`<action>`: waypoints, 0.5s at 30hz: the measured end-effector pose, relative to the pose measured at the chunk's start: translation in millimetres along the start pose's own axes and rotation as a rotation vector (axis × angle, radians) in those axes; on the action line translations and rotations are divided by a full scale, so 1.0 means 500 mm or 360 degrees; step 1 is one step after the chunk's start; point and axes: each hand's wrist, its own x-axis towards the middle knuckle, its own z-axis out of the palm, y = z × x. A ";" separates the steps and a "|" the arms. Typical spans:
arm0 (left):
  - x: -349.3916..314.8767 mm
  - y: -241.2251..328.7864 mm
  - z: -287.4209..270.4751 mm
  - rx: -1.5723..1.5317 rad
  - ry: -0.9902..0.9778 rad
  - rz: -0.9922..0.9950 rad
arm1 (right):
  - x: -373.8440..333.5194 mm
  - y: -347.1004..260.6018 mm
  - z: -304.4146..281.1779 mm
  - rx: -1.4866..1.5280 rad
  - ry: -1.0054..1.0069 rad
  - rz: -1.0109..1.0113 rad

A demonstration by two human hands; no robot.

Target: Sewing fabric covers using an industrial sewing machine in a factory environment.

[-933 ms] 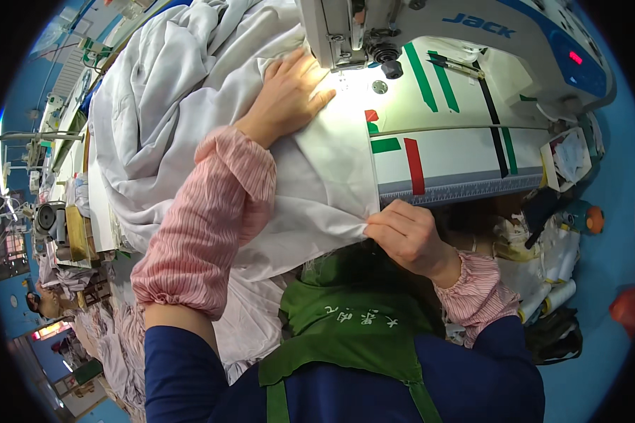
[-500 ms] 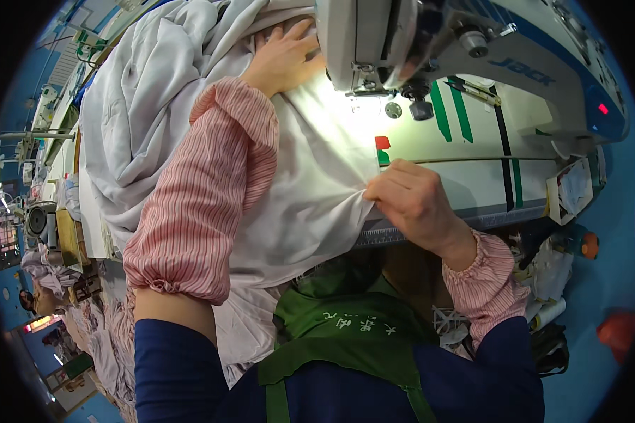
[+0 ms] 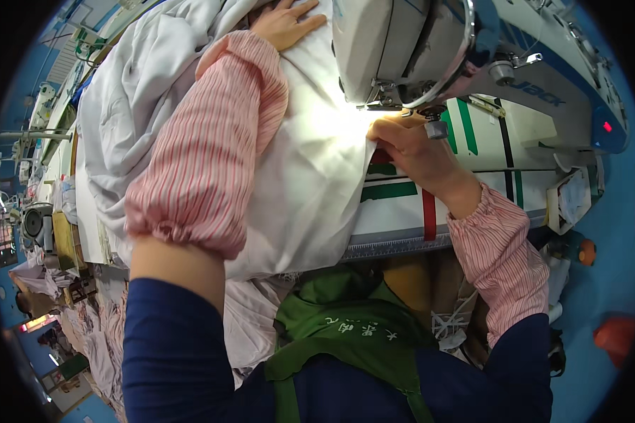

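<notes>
A large white cloth [image 3: 296,204] spreads over the sewing machine's bed, bunched in folds at the left and hanging over the front edge. Near the far side, my left hand [image 3: 286,25] lies on the cloth with its fingers spread. My right hand [image 3: 416,151] pinches the cloth's right edge just in front of the needle area, under the lit head of the sewing machine [image 3: 395,63]. Glare washes out the cloth beside the presser foot, and part of my right fingers is hidden behind the machine head.
Green tape [image 3: 388,191] and red tape [image 3: 429,215] mark the bed, with a ruler strip [image 3: 395,245] along its front edge. A small open box [image 3: 570,200] stands at the right end. More cloth [image 3: 106,338] is heaped at the lower left.
My right hand has moved away from me, carrying the cloth's edge up to the needle area. My left hand has slid farther forward. More tape on the bed is uncovered.
</notes>
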 end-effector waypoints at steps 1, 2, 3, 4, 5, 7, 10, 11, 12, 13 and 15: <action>0.006 0.001 -0.006 0.0081 0.0032 0.0049 | -0.004 -0.005 0.001 -0.0007 0.0021 -0.0034; 0.003 0.006 -0.013 0.0239 0.0075 0.0177 | -0.011 -0.014 0.000 -0.0137 0.0075 -0.0011; 0.009 -0.017 -0.050 0.0626 0.0358 0.0832 | -0.023 -0.029 -0.001 -0.0263 0.0149 0.0005; -0.007 0.022 -0.035 0.0809 0.0430 0.0316 | -0.040 -0.052 0.001 -0.0277 0.0183 0.0081; -0.013 0.034 -0.047 0.0923 -0.0035 0.0278 | -0.061 -0.083 0.005 -0.0291 0.0329 0.0081; -0.030 0.070 -0.077 0.0226 -0.0153 -0.0323 | -0.129 -0.170 0.022 -0.0178 0.0539 0.0227; -0.102 0.107 -0.153 -0.0218 -0.0308 -0.0176 | -0.241 -0.301 0.080 0.0379 0.0489 0.0373; -0.148 0.125 -0.180 -0.0173 -0.0177 0.0033 | -0.272 -0.332 0.104 0.0696 0.0205 0.0646; -0.205 0.150 -0.206 -0.0131 -0.0210 0.0163 | -0.280 -0.342 0.142 0.1058 0.0171 0.0908; -0.279 0.180 -0.227 -0.0310 -0.0007 0.0297 | -0.289 -0.353 0.176 0.1389 0.0088 0.1336; -0.453 0.266 -0.253 -0.0375 0.0428 0.0444 | -0.278 -0.336 0.238 0.1513 0.0238 0.1364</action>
